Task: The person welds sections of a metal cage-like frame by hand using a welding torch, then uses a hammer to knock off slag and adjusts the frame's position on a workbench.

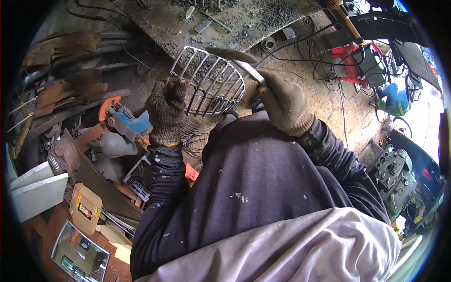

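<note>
Two gloved hands raised, left hand (166, 111) gripping wire basket (210, 83), right hand (282, 104) clasping hammer (239, 60)

Daylight, strongest from upper right; area blown out to white at right rim. Left side dimmer, clutter in soft shade. No hard shadows. Centre sharp, slight blur twd edges. Heavy fisheye bend, black vignette all corners. Some glare on mirror (80, 256) lower left.
</note>
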`<state>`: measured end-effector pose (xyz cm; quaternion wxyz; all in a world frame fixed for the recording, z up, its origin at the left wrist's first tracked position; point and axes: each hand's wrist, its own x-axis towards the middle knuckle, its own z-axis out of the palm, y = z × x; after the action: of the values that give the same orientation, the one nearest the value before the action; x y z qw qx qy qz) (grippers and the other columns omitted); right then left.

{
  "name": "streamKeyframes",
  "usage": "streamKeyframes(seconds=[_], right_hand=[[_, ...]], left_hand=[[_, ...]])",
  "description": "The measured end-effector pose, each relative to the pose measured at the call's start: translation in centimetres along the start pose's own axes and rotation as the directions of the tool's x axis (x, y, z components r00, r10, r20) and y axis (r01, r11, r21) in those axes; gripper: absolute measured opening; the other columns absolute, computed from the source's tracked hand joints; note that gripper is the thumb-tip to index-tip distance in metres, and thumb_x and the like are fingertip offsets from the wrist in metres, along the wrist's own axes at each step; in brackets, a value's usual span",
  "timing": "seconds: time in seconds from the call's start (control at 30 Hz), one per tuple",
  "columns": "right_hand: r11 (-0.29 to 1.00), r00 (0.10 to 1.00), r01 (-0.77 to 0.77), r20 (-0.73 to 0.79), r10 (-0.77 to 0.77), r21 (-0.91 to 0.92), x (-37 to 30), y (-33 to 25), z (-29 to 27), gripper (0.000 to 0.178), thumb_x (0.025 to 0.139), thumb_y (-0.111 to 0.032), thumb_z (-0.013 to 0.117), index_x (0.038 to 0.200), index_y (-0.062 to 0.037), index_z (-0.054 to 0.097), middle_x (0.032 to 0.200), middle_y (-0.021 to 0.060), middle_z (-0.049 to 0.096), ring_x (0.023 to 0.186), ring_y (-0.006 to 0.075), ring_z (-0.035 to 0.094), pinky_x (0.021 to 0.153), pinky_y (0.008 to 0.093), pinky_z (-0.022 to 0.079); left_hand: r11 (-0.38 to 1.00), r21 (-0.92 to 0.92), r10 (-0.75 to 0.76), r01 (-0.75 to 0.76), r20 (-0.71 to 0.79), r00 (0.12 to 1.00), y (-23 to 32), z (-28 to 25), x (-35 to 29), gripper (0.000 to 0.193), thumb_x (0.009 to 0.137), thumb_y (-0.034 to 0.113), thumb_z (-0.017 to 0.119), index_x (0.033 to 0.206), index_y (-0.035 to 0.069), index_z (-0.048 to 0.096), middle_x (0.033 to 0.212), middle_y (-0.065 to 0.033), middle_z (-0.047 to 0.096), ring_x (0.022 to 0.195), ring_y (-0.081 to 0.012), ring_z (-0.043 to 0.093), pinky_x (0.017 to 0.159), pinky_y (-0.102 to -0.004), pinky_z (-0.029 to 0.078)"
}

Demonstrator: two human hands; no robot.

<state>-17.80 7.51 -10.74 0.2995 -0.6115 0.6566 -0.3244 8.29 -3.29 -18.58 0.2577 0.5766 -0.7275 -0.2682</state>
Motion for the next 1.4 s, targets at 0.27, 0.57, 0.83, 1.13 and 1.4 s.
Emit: streamKeyframes(seconds=[0.27, 0.57, 0.83, 1.13, 1.4], right_hand=[[0.998, 0.999, -0.008, -0.045, 0.005, -0.069, 0.4, 0.8, 0.2, 0.029, 0.095, -0.02, 0.055, 0.119, -0.0053, 0.059, 0.078, 0.0175, 0.065, 0.07, 0.0321, 0.066, 0.061, 0.0391, 0.051], [0.848, 0.851, -0.419, -0.186, 0.491, 0.324, 1.1, 3.9, -1.1, 0.034, 0.096, -0.024, 0.058, 0.121, -0.0008, 0.059, 0.083, 0.0082, 0.064, 0.078, 0.0117, 0.058, 0.07, 0.0281, 0.047], [0.928, 0.859, -0.373, -0.375, 0.35, 0.011, 7.1, 6.2, -5.3, 0.037, 0.093, -0.033, 0.055, 0.121, -0.0092, 0.061, 0.102, 0.0188, 0.068, 0.098, 0.0354, 0.066, 0.082, 0.0388, 0.05], [0.915, 0.932, -0.317, -0.261, 0.252, -0.25, 8.9, 8.0, -4.7, 0.039, 0.088, -0.028, 0.055, 0.123, -0.0119, 0.06, 0.108, 0.0197, 0.067, 0.104, 0.0387, 0.062, 0.089, 0.0464, 0.049], [0.938, 0.948, -0.262, -0.241, 0.207, -0.227, 8.0, 8.8, -4.7, 0.043, 0.093, -0.031, 0.056, 0.129, -0.0073, 0.054, 0.111, 0.0219, 0.066, 0.103, 0.0365, 0.064, 0.087, 0.0417, 0.05]], left_hand=[[0.993, -0.102, -0.054, 0.055, 0.015, 0.998, 0.4, -0.2, -0.2, 0.038, 0.087, 0.036, 0.071, 0.084, 0.001, 0.057, 0.067, -0.0147, 0.061, 0.06, -0.0298, 0.062, 0.054, -0.0389, 0.045], [0.994, -0.087, 0.057, -0.06, -0.037, 0.998, 1.4, -2.1, -1.1, 0.036, 0.083, 0.037, 0.075, 0.085, 0.003, 0.062, 0.073, -0.0115, 0.064, 0.064, -0.0236, 0.062, 0.059, -0.0345, 0.046], [0.98, -0.025, 0.199, -0.198, 0.01, 0.98, 3.4, -6.2, -0.6, 0.035, 0.08, 0.029, 0.079, 0.079, 0.004, 0.054, 0.066, -0.0013, 0.052, 0.063, -0.0125, 0.053, 0.06, -0.0281, 0.044], [0.923, -0.315, 0.218, -0.222, -0.049, 0.975, 2.2, -8.8, -0.7, 0.014, 0.098, 0.014, 0.053, 0.097, 0.001, 0.057, 0.076, -0.007, 0.06, 0.062, -0.0173, 0.061, 0.06, -0.031, 0.055], [0.934, -0.242, 0.248, -0.263, -0.091, 0.965, 6.4, -10.0, -0.7, 0.03, 0.083, 0.029, 0.075, 0.086, 0.005, 0.058, 0.074, 0.0003, 0.058, 0.066, -0.0096, 0.054, 0.06, -0.0261, 0.044]])
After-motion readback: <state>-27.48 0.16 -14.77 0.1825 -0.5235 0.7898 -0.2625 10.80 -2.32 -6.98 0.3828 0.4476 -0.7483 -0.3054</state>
